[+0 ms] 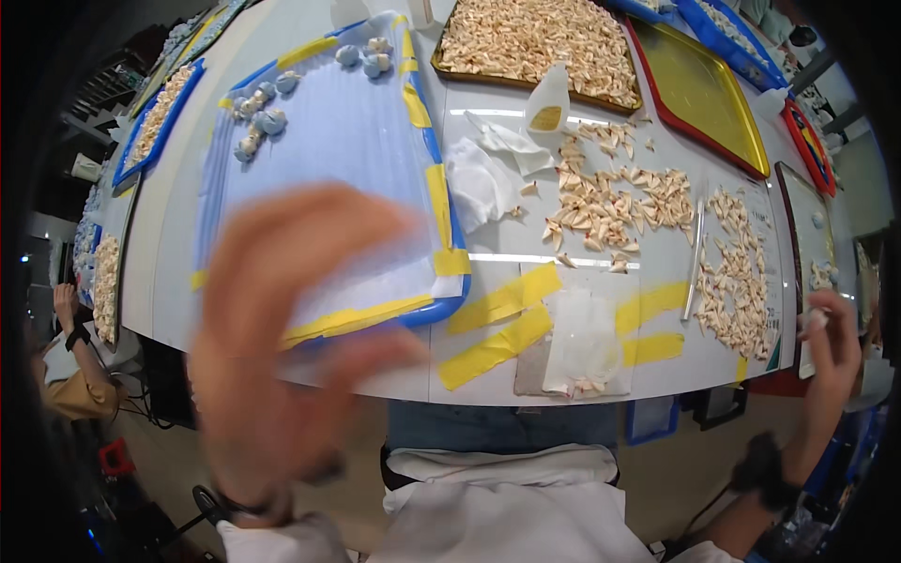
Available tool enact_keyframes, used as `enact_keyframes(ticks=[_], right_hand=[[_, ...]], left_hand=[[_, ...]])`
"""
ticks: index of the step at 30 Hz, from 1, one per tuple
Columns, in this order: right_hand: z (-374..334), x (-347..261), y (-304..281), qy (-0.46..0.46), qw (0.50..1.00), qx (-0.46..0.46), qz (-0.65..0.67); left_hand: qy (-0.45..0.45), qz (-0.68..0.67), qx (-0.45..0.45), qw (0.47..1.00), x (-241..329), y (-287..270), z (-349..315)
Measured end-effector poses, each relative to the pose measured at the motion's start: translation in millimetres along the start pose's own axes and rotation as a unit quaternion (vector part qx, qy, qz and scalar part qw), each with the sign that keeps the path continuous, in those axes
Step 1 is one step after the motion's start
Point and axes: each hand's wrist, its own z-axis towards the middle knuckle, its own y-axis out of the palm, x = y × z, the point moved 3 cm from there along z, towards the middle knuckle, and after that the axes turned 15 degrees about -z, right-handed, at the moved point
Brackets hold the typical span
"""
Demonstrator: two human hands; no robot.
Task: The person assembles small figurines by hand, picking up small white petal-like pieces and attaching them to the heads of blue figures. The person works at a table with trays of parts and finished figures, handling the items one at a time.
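Note:
My left hand, large and blurred, is raised in front of a blue tray with taped edges. Its fingers curve apart from the thumb, with nothing visible between them. A pale blue sheet lines the tray, and several blue-and-cream pieces lie near its far side. Far to the right, my right hand pinches a small white piece, too small to name, beside the table's edge. Small cream pointed pieces are spread on the table left of that hand.
A whitish pad sits at the front edge between yellow tape strips. Behind it are more cream pieces, crumpled white tissue and a white bottle. A heaped tray and a gold tray stand farther back. Another person's hand shows at far left.

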Motion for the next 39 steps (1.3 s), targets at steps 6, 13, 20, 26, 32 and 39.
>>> enact_keyframes(ticks=[6, 13, 20, 26, 32, 39], right_hand=[[41, 189, -48, 0.046, 0.933, -0.152, -0.323], [50, 76, -22, -0.016, 0.967, -0.025, -0.252], [69, -31, 64, -0.193, 0.959, -0.181, -0.098], [73, -37, 90, -0.254, 0.932, -0.188, -0.178], [44, -56, 56, -0.179, 0.982, -0.040, -0.030], [-19, -84, 41, -0.125, 0.980, -0.109, 0.111]], left_hand=[[-0.193, 0.127, -0.074, 0.970, -146, -98, 50], [-0.339, 0.092, -0.142, 0.926, -188, -88, 58], [-0.251, 0.063, -0.104, 0.960, -144, -88, 50], [-0.164, -0.073, -0.010, 0.984, -24, -71, -1], [-0.144, -0.434, 0.020, 0.889, 1, 17, -58], [-0.201, -0.611, 0.060, 0.763, 3, 72, -64]])
